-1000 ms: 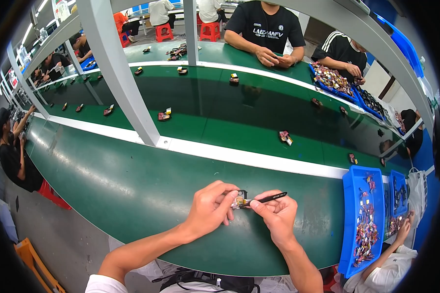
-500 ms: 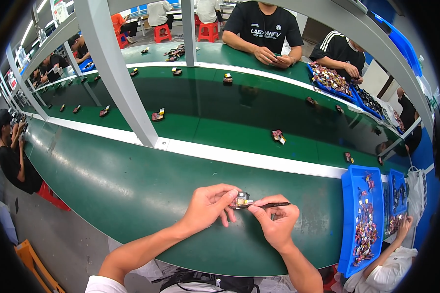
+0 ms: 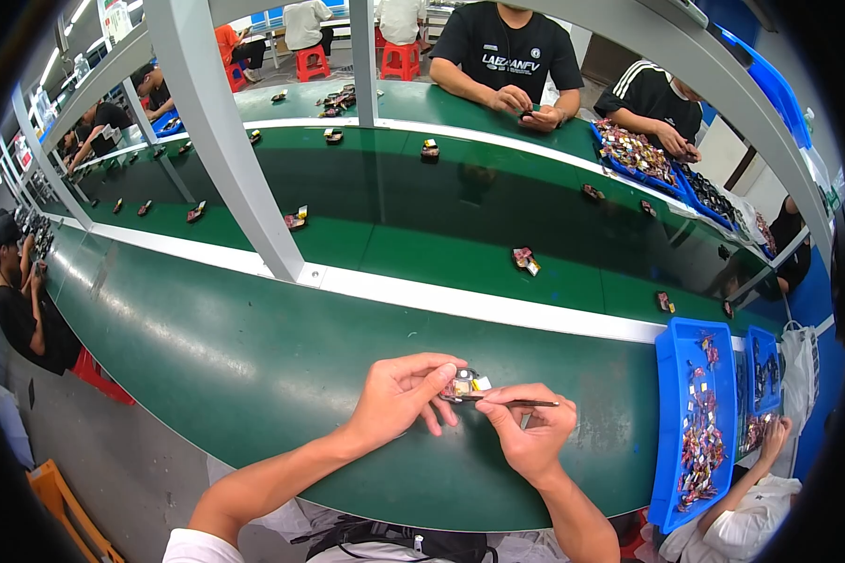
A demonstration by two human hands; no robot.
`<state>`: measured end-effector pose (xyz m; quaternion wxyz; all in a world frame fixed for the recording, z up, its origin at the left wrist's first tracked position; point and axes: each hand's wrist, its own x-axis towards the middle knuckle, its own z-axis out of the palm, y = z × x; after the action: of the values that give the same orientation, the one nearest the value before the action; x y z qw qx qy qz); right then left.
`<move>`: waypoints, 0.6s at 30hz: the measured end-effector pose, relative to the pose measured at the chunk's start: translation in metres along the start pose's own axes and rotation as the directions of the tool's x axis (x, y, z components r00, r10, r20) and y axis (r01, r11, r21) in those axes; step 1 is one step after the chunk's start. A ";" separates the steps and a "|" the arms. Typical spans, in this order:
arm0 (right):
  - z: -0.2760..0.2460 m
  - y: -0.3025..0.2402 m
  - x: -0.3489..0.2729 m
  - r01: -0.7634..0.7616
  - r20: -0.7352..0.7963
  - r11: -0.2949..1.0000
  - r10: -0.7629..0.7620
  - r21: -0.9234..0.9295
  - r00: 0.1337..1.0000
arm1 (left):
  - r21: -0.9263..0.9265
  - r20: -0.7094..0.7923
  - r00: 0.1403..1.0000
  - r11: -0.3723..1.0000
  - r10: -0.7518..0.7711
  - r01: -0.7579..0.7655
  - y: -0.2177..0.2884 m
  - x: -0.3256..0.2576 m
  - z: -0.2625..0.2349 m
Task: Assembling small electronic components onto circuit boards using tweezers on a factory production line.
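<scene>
Above the green bench (image 3: 253,347), my left hand (image 3: 396,399) pinches a small black plastic housing (image 3: 461,384) between thumb and fingers. Electronic parts and a white and yellow tag show at the housing's open face. My right hand (image 3: 533,430) grips a slim black pen-like tool (image 3: 526,403), lying nearly level. Its tip meets the lower edge of the housing, beside my left fingertips; the exact contact point is too small to make out.
Right of my hands stands a blue tray (image 3: 667,432) of small wired parts, with another person's arm (image 3: 768,450) beyond. Past a white rail (image 3: 460,305), a green conveyor (image 3: 422,235) carries spaced-out housings. A grey post (image 3: 225,141) rises at left. Co-workers sit opposite.
My right hand and the tool have dropped slightly, and the tool lies more level. The tag now stands out farther from the housing. Pieces on the conveyor have shifted left.
</scene>
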<state>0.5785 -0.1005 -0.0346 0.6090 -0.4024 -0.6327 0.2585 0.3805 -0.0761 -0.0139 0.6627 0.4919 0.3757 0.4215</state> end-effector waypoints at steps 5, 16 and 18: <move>0.002 -0.002 0.001 -0.062 -0.001 0.998 0.062 0.024 0.998 | -0.021 0.009 1.000 0.999 0.030 -0.030 0.001 -0.002 -0.003; -0.006 -0.001 0.005 -0.028 0.063 0.999 0.027 0.025 0.998 | 0.012 0.070 0.997 1.000 0.018 -0.019 0.004 -0.002 -0.003; -0.007 -0.001 0.005 -0.020 0.083 1.000 0.019 0.018 0.996 | 0.035 0.061 0.998 0.999 0.007 -0.009 0.003 -0.002 -0.002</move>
<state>0.5855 -0.0980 -0.0304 0.5835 -0.3919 -0.6511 0.2865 0.3770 -0.0767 -0.0116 0.6633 0.5177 0.3609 0.4023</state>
